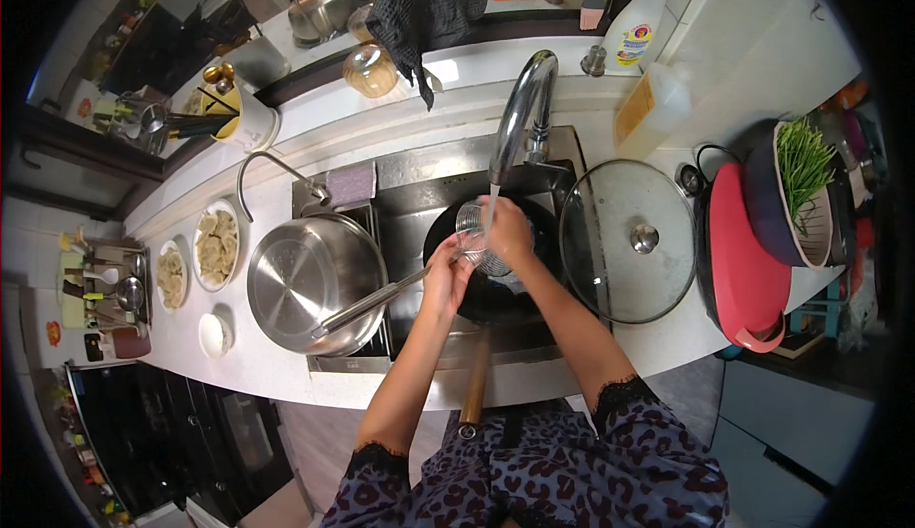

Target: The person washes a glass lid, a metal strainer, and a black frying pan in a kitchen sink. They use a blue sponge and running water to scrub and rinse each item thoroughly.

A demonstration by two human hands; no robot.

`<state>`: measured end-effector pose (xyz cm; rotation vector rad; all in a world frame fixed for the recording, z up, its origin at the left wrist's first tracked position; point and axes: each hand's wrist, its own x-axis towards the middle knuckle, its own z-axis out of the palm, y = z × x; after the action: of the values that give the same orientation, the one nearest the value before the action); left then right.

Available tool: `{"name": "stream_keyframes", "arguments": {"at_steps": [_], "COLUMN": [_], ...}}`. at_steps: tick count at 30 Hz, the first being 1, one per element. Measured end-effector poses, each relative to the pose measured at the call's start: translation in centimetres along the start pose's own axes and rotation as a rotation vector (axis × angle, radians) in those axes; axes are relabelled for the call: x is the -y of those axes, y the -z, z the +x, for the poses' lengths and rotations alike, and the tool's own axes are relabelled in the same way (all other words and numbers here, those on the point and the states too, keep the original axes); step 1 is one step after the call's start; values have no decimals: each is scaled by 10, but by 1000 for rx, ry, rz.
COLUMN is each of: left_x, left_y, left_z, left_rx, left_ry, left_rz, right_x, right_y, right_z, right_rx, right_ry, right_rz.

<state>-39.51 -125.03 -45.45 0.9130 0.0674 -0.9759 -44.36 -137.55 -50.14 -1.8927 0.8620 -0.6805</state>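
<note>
My left hand [444, 278] grips a steel whisk [364, 306] where its handle meets the wires. The handle slants down to the left, over a steel pot. My right hand [509, 231] closes around the whisk's curved wires, hiding part of them. Water [492, 208] runs onto this hand and the wires from the chrome faucet [525, 99]. Below both hands, a black pan [529, 306] sits in the steel sink [407, 231]; its wooden handle [477, 378] juts past the counter's front edge.
The steel pot [293, 256] rests left of the sink, near plates of dumplings [216, 246] and a white bowl [213, 335]. To the right lie a glass lid [622, 278], a red lidded appliance [747, 263] and a basket of green stalks [765, 192]. A smaller tap [268, 156] curves behind the pot.
</note>
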Motion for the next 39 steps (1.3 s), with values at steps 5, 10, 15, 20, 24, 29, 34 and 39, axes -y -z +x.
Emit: {"name": "stream_keyframes", "arguments": {"at_steps": [5,10,15,20,24,29,34,39], "left_x": [11,3,-12,-26,-21,-8,-2,-10], "left_y": [24,2,-9,-28,-36,-23,-20,-25], "left_z": [7,-1,3,-6,-5,5,10,9], "left_rx": [-44,-78,-48,112,109,-23,-86,178], "left_ry": [-21,-50,-82,6,-11,-181,-10,142], "left_rz": [-42,73,87,184,91,-99,16,325], "right_x": [23,-14,-59,-55,-82,60,61,-4], "right_y": [-17,-12,-7,-27,-36,-11,13,33], "right_z": [-21,-1,-8,-8,10,-17,-22,20], "right_rx": [-69,-45,17,-205,-133,-168,-86,15], "right_ry": [297,-60,-833,-893,-650,-128,355,80], "right_rz": [-284,156,1030,1342,644,79,-190,245]}}
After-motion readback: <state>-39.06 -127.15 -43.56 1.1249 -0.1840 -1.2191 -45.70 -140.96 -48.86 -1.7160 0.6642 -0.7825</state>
